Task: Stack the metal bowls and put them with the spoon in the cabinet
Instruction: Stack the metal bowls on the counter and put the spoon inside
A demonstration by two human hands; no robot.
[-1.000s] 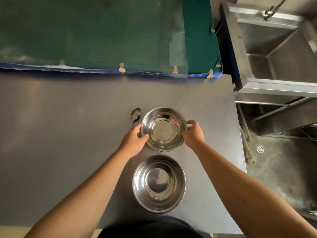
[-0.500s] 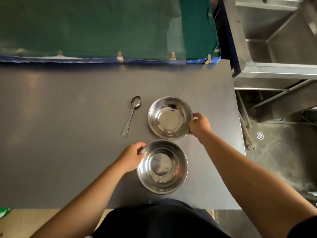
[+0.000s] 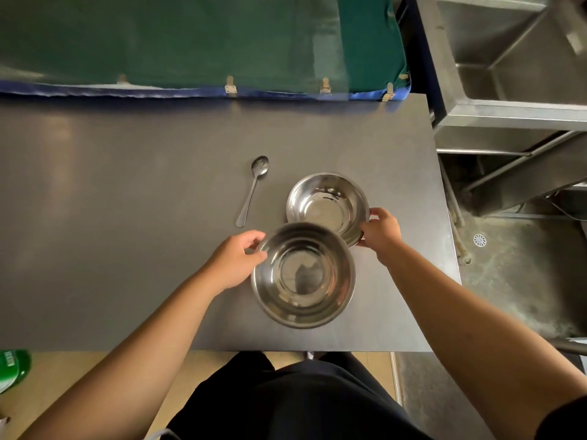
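The left hand (image 3: 233, 262) was clamped on the left rim of the near bowl (image 3: 303, 274), thumb at the lip and fingers curled over the edge. That bowl overlapped the front edge of the far bowl (image 3: 327, 206), and its rim looked slightly blurred, so it was probably lifted clear of the table (image 3: 127, 201), though the view from above did not settle whether the two bowls touched. The right hand (image 3: 381, 231) gripped the far bowl at its right rim, thumb on top and the fingers tucked under the side. The spoon (image 3: 252, 190) lay free on the table just left of the far bowl, its handle pointing toward the person, with neither hand on it.

Both bowls appeared to be thin polished steel: light, rigid and unlikely to break, but smooth enough to slip from a loose pinch and loud if dropped. The rolled rim seemed the sound place to hold, as the curved walls offered nothing to catch. One bowl should nest into the other easily if lowered level; tipped, its rim could catch on the other's lip. The spoon, being slim and flat against the table, would likely need picking up by the handle end
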